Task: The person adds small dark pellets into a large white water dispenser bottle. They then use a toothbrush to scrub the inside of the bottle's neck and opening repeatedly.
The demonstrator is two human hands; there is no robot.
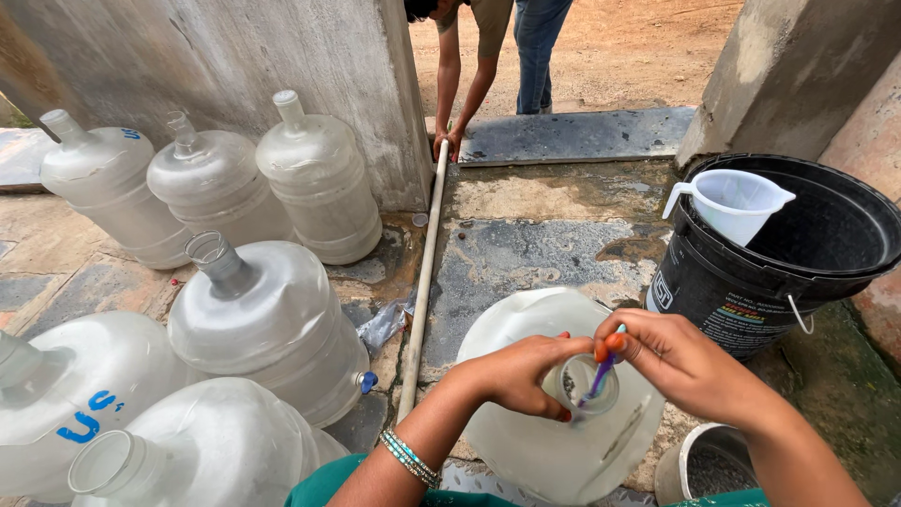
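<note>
A big translucent water jug (526,329) stands in front of me on wet stone. My left hand (521,374) is wrapped around its open neck (589,385), with bangles on that wrist. My right hand (680,361) pinches a toothbrush (601,374) with a purple and blue handle, and its head pokes down into the jug's mouth.
Several empty jugs (272,319) crowd the left side against a concrete wall. A black bucket (807,282) holding a white plastic jug (732,202) stands at right. A pale pipe (424,282) runs across the floor to another person (469,75) bending at the doorway. A small metal pot (704,465) sits at lower right.
</note>
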